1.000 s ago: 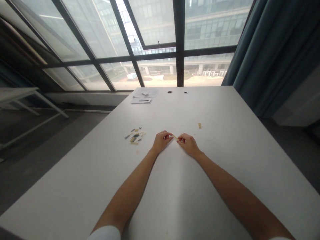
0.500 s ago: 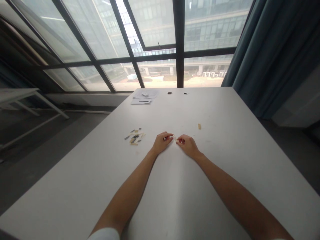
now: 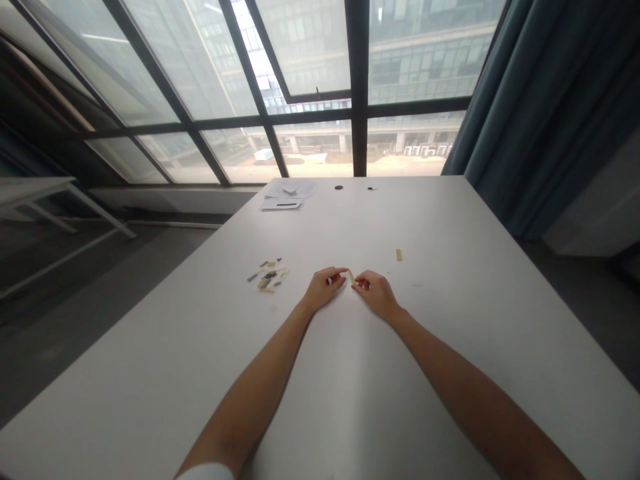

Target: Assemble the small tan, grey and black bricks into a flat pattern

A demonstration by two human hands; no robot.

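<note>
A small, narrow pale-yellow strip (image 3: 351, 276), which looks like a toy building piece, is held slantwise just above the white table between my two hands. My right hand (image 3: 376, 291) pinches its near end between thumb and fingertips. Stretched out toward the far end is the index finger of my left hand (image 3: 323, 287); the fingertip meets the strip or lies right beside it. The left thumb stays apart from that finger. To the left lies a pile of small tan, grey and black pieces (image 3: 270, 277).
A flat tan piece (image 3: 399, 255) lies beyond my right hand. Papers (image 3: 283, 197) with a small white object (image 3: 289, 191) on them are at the table's far left corner. Two round dark spots (image 3: 339, 187) mark the far edge. A blue curtain (image 3: 500, 133) hangs at the right.
The strip has turned: its pale bumpy side showed before, and a smoother yellow side shows now. My left index finger has straightened along its far end. The right hand has barely moved.
</note>
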